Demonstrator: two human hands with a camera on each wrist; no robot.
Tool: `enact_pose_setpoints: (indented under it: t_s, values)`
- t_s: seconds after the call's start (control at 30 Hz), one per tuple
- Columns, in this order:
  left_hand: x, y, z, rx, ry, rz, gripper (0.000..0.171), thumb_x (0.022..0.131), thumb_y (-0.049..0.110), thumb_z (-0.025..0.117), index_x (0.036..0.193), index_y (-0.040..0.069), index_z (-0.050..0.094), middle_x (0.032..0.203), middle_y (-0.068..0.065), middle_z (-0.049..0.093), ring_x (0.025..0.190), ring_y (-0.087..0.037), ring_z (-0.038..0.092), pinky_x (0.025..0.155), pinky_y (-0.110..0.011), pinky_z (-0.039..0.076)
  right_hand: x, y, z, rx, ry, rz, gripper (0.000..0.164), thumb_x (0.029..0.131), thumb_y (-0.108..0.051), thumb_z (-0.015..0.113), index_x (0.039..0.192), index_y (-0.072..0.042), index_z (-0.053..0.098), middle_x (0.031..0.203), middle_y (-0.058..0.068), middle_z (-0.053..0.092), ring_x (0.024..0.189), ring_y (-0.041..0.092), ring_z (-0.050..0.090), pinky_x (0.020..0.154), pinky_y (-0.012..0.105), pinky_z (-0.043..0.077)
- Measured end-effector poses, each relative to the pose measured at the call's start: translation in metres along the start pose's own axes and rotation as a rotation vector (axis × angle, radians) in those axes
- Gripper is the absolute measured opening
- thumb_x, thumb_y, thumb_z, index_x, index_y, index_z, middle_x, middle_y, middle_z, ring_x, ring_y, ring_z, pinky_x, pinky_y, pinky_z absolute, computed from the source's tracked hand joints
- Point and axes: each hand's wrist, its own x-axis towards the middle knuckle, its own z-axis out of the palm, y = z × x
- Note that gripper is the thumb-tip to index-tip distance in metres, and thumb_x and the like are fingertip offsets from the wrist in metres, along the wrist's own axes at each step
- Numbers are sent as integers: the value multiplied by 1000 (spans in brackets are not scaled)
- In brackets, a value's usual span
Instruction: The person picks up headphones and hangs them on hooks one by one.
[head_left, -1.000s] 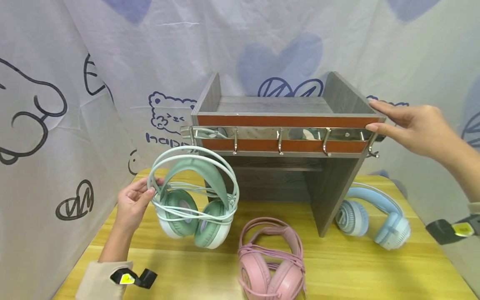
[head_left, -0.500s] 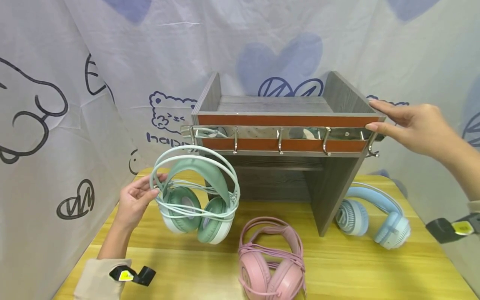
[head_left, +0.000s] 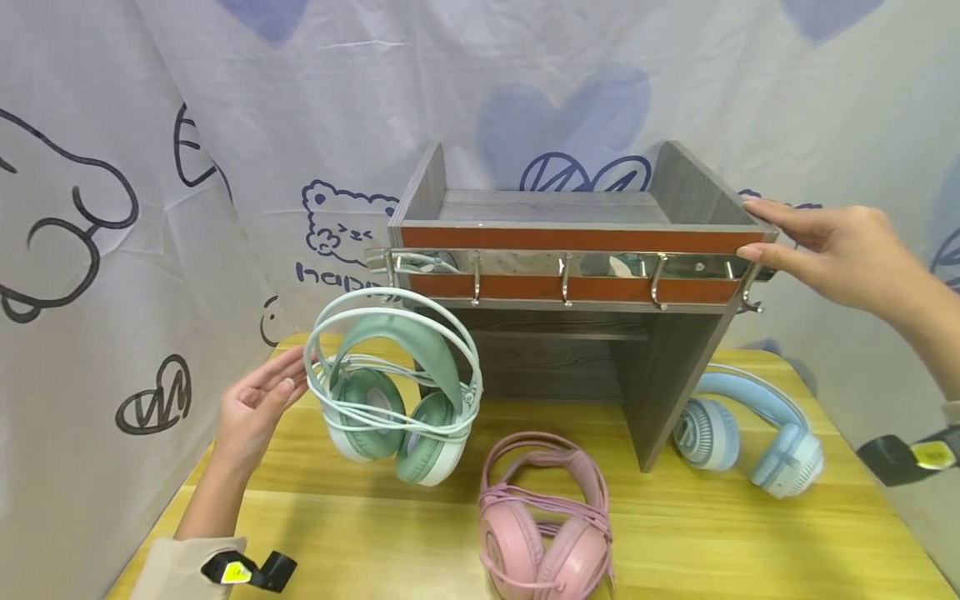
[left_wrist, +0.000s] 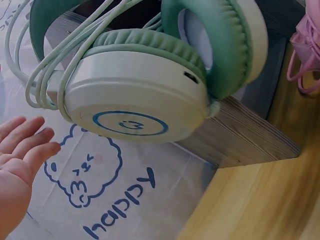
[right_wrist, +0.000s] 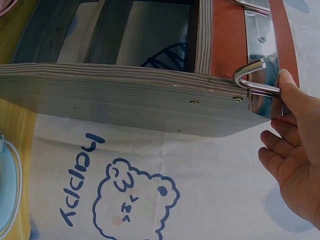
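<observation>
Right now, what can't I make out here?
Head view: part of the leftmost hook, behind the green headphones.
Head view: part of blue headphones, behind the stand.
Head view: lower end of pink headphones, cut by bottom edge.
Head view: lettering on yellow tags, too small.

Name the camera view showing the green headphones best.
The head view: the green headphones appear uncropped there, headband to ear cups. The left wrist view is closer but crops the headband; the right wrist view shows none.
</observation>
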Motion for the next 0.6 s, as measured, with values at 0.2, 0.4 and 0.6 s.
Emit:
enact_pose_setpoints:
  t_s: [0.2,0.4,0.6]
  values:
    - [-15,-4,-3,-23,63,-36,33,95,-8,36,116,0,60,113,-6,68,106,-14,64,91,-24,51,0,2,0,-3,3,0,53,87,-30,64,135,-12,49,129,31,48,59,-2,48,45,19,26]
    - [-34,-16,-6,-27,147,-62,31,99,-1,32,112,-2,60,109,-8,69,103,-15,66,89,-24,53,1,1,1,-6,7,-13,53,88,-29,64,135,-11,48,129,29,48,78,18,67,46,18,27]
    - [-55,-33,-4,94,249,-287,29,100,8,38,102,14,66,99,4,72,93,-6,68,81,-20,56,1,2,1,-3,10,-21,53,89,-28,63,136,-10,47,130,30,47,96,51,58,46,17,25]
